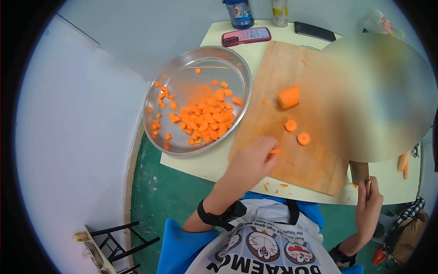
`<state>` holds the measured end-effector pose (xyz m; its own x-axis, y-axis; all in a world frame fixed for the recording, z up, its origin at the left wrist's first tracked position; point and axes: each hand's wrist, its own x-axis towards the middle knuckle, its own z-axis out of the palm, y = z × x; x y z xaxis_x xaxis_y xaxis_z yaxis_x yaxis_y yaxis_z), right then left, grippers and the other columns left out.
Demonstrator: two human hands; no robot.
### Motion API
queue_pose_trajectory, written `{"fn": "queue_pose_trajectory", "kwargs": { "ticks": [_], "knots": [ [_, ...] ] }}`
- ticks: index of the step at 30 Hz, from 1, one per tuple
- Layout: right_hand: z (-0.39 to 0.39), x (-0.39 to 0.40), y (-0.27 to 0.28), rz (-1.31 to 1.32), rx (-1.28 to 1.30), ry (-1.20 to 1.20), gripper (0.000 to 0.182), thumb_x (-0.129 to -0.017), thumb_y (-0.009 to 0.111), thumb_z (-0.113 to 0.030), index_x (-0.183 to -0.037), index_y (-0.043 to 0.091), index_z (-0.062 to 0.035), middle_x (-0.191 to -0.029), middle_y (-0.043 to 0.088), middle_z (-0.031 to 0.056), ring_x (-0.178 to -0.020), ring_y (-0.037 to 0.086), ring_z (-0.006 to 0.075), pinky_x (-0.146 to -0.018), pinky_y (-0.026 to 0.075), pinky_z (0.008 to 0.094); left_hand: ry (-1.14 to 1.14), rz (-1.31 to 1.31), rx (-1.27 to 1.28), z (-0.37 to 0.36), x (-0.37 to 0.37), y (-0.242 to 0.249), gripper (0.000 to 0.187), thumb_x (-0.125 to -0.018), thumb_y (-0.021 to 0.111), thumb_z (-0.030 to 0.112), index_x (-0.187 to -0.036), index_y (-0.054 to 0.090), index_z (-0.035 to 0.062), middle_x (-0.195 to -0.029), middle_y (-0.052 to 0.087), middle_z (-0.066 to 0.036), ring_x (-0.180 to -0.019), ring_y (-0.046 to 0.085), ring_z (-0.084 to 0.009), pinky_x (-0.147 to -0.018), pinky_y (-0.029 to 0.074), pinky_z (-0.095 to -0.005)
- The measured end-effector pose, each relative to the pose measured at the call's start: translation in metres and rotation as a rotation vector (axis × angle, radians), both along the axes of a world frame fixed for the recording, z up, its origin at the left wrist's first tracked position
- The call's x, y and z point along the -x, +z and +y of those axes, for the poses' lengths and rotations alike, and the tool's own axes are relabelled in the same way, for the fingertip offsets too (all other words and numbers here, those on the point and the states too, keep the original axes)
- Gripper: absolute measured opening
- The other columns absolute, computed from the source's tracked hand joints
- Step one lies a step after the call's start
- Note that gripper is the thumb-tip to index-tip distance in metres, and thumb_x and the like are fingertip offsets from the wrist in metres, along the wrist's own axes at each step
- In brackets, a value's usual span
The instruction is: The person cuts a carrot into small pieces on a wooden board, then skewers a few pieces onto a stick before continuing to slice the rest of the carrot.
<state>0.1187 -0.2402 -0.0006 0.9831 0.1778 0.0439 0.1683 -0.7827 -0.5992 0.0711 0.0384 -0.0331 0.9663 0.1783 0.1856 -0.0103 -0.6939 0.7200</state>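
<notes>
My left hand (254,160) is closed on a small orange carrot piece (274,151) over the lower left of the wooden cutting board (255,119). At the lower right, my right hand (368,203) grips a knife (359,173), whose blade is partly hidden behind a blurred round patch. Two carrot slices (304,138) lie flat on the board, and a thick carrot chunk (288,97) rests above them, its right end hidden by the patch. Left of the board, a round steel tray (182,148) holds many diced carrots (205,119) and a thin stick.
Behind the board are a phone in a red case (246,36), a black phone (315,31), a blue bottle (239,13) and a clear bottle (280,13). Carrots (403,163) lie at the table's right. A black-legged stool (118,246) stands lower left.
</notes>
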Motion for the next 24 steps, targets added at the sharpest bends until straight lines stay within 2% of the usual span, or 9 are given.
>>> {"fn": "queue_pose_trajectory", "kwargs": {
  "ticks": [1,5,10,11,12,15,17,21,24],
  "knots": [
    [0.0,0.0,0.0,0.004,0.004,-0.005,0.012,-0.091,0.048,-0.011,-0.086,0.046,0.0006,-0.054,0.032,0.0096,-0.047,0.026,0.0152,-0.043,0.026,0.0278,0.0,0.0,-0.006,0.006,0.0,0.003,0.013,-0.076,0.063,0.007,-0.085,0.054,0.003,-0.077,0.057,-0.007,-0.061,0.057,-0.0186,-0.055,0.045,-0.0282],
    [-0.001,0.0,0.003,0.034,0.006,-0.003,0.012,-0.09,0.048,-0.011,-0.087,0.047,0.0003,-0.053,0.032,0.0099,-0.047,0.026,0.0158,-0.042,0.026,0.028,0.549,-0.065,-0.13,0.057,0.003,0.014,0.018,-0.075,0.066,0.009,-0.088,0.056,0.0024,-0.079,0.059,-0.004,-0.062,0.054,-0.0122,-0.057,0.046,-0.0256],
    [-0.002,0.0,0.003,0.075,0.007,-0.011,0.011,-0.089,0.05,-0.011,-0.088,0.048,-0.0002,-0.052,0.035,0.0116,-0.044,0.028,0.0176,-0.042,0.025,0.0296,0.688,-0.23,-0.245,0.071,0.002,0.012,0.028,-0.074,0.067,0.008,-0.101,0.059,0.0041,-0.085,0.059,-0.004,-0.062,0.053,-0.0124,-0.058,0.045,-0.0247],
    [-0.002,0.0,0.003,0.047,0.03,-0.009,0.011,-0.088,0.051,-0.011,-0.089,0.049,-0.0005,-0.052,0.04,0.0145,-0.041,0.036,0.0239,-0.042,0.029,0.032,0.691,-0.242,-0.31,0.065,-0.002,0.015,0.03,-0.075,0.066,0.008,-0.104,0.058,0.0053,-0.086,0.059,-0.004,-0.062,0.052,-0.0126,-0.058,0.044,-0.0253],
    [-0.003,0.0,0.003,0.041,0.044,-0.039,0.011,-0.088,0.051,-0.011,-0.089,0.049,-0.0005,-0.052,0.04,0.0145,-0.041,0.036,0.0239,-0.042,0.029,0.032,0.665,-0.247,-0.29,0.054,-0.008,0.018,0.03,-0.075,0.066,0.008,-0.104,0.058,0.0053,-0.086,0.059,-0.004,-0.062,0.052,-0.0126,-0.058,0.044,-0.0253],
    [-0.003,0.0,0.004,0.063,0.085,-0.046,0.014,-0.086,0.054,-0.015,-0.09,0.049,-0.0019,-0.057,0.048,0.0181,-0.051,0.051,0.0359,-0.044,0.036,0.0373,0.256,-0.009,-0.054,0.015,-0.024,0.025,0.028,-0.078,0.063,0.013,-0.104,0.057,0.0063,-0.092,0.055,-0.011,-0.067,0.055,-0.0217,-0.06,0.046,-0.0324],
    [-0.005,0.0,0.003,0.078,0.07,-0.048,0.014,-0.086,0.054,-0.015,-0.09,0.05,-0.0022,-0.056,0.048,0.0178,-0.05,0.051,0.0357,-0.044,0.036,0.0375,-0.077,-0.071,-0.187,-0.007,-0.035,0.013,0.028,-0.076,0.065,0.015,-0.101,0.058,0.0058,-0.089,0.054,-0.01,-0.074,0.056,-0.0232,-0.062,0.046,-0.033],
    [-0.007,0.0,0.001,0.088,0.035,-0.037,0.015,-0.087,0.054,-0.016,-0.091,0.05,-0.0025,-0.053,0.048,0.0167,-0.047,0.05,0.0348,-0.043,0.036,0.0376,-0.217,0.009,-0.341,-0.039,-0.05,0.013,0.032,-0.075,0.066,0.016,-0.102,0.057,0.001,-0.096,0.051,-0.011,-0.092,0.052,-0.0278,-0.075,0.045,-0.0344],
    [-0.008,0.001,0.001,0.098,0.004,-0.045,0.015,-0.087,0.055,-0.016,-0.09,0.05,-0.0024,-0.053,0.048,0.0164,-0.046,0.049,0.0341,-0.043,0.035,0.0371,-0.236,0.099,-0.437,-0.039,-0.055,0.009,0.033,-0.075,0.066,0.017,-0.102,0.057,0.0001,-0.093,0.052,-0.011,-0.089,0.052,-0.0283,-0.076,0.044,-0.0348]
  ]
}}
